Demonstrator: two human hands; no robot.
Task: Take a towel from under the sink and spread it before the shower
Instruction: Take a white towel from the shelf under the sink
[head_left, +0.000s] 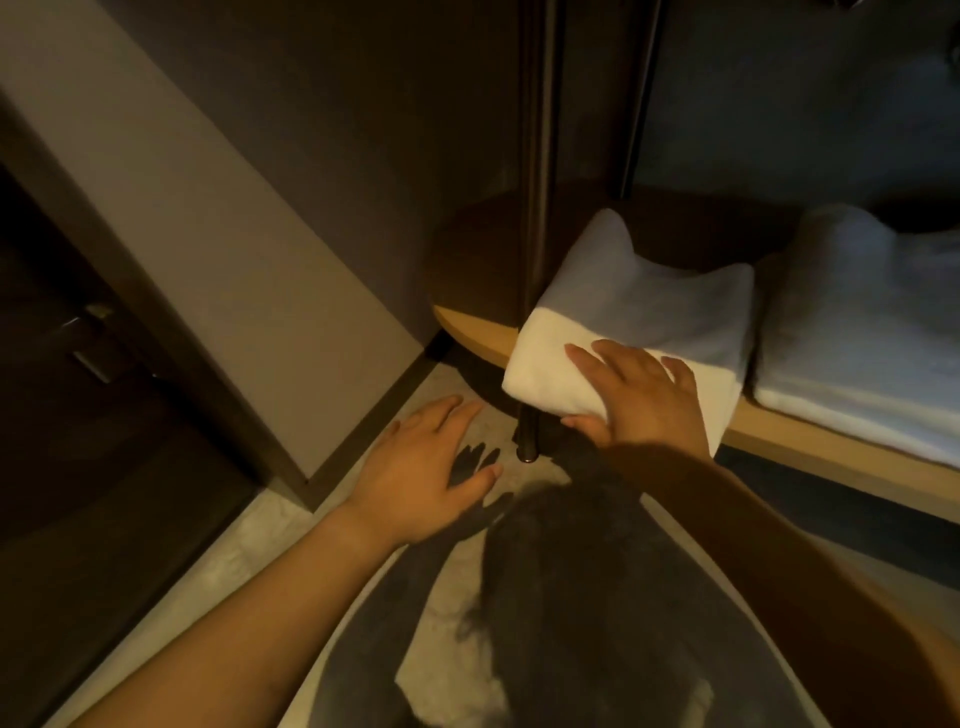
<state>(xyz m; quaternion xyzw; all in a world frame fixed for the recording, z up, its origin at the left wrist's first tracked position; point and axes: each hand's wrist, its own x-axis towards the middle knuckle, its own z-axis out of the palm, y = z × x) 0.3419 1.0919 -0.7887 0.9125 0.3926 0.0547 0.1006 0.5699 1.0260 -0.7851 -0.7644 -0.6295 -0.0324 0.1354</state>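
A folded white towel (639, 312) lies on the low wooden shelf (478, 332), its near end sticking out over the shelf's front edge. My right hand (639, 400) grips that near end, fingers spread on top and thumb under the front fold. My left hand (426, 467) hovers open over the pale floor to the left of the towel, touching nothing.
A second folded white towel (872, 322) lies to the right on the same shelf. A dark metal post (535, 208) runs down through the shelf to the floor just left of the gripped towel. A grey wall and a dark door (78, 364) stand at left.
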